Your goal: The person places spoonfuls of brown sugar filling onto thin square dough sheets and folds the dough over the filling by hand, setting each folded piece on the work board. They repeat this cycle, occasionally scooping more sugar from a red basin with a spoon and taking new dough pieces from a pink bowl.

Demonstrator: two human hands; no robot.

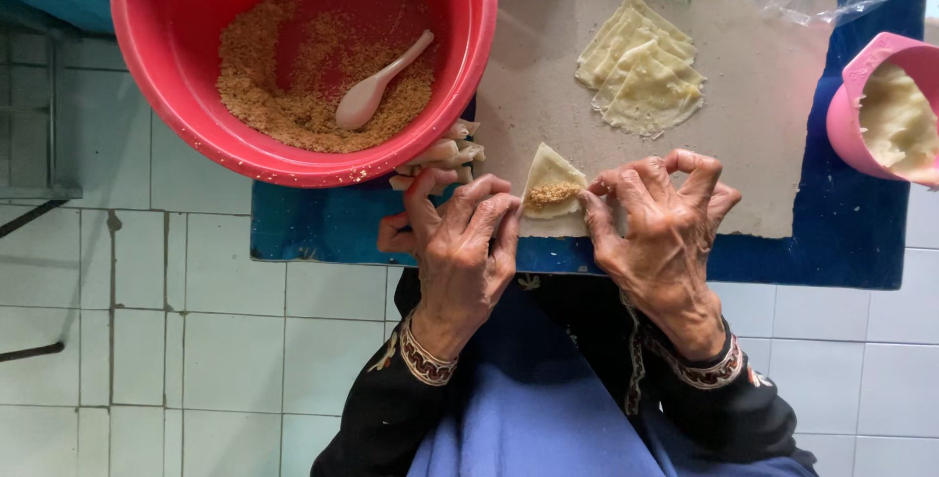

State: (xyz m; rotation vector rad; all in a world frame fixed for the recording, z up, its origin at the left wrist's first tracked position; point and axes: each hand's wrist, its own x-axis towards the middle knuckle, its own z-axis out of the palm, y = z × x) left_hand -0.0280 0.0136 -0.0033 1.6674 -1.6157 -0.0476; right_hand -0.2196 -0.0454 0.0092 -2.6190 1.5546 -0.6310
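hands at work over a pale grey board (pixel 763 144): left hand (pixel 460 242) and right hand (pixel 665 232) pinch the edges of a triangular dough wrapper topped with brown crumb filling (pixel 552 193), fingers curled narrow on it. several folded pieces (pixel 452 152) lie beside the red plastic bowl of filling (pixel 156 66); a stack of unfilled wrappers (pixel 641 66) waits, so work looks partly done.

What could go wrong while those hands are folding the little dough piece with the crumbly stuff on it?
The crumbly filling sits in a heap on the thin dough wrapper, so it might spill out or tear the wrapper as the left hand and right hand pinch its sides. The red bowl juts past the blue board's edge, so a bump might tip it. The stacked wrappers lie uncovered and might dry.
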